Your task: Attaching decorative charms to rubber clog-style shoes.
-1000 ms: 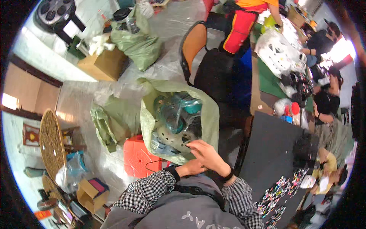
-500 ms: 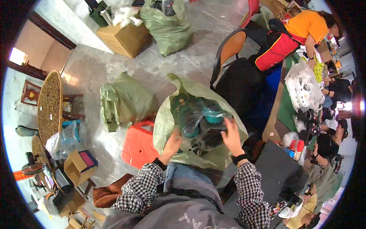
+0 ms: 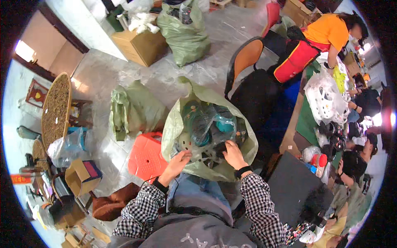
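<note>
A pale green woven sack (image 3: 170, 128) stands with its mouth wide in front of me. Inside it lie dark and teal clogs (image 3: 225, 125), wrapped in clear plastic bags (image 3: 201, 130). My left hand (image 3: 177, 162) is at the sack's near left rim, palm inward, fingers stretched toward the middle. Over the near right part of the contents is my right hand (image 3: 234, 155), its fingers extended and slightly bent, close to the clear plastic. Neither hand visibly grips anything. Whether the fingertips touch the plastic, I cannot tell.
A red plastic stool (image 3: 148, 159) and another green sack (image 3: 140, 108) stand left of the open one. To the right are a black-covered chair (image 3: 260, 93), a dark grey tabletop (image 3: 285, 192) and bagged white clogs (image 3: 324, 97). A person in orange (image 3: 328, 32) bends over the worktable.
My right hand has moved left and nearer to me, from the sack's right side. My left hand has shifted slightly left and down, its fingers now straighter. The sack's right rim reaches out less.
</note>
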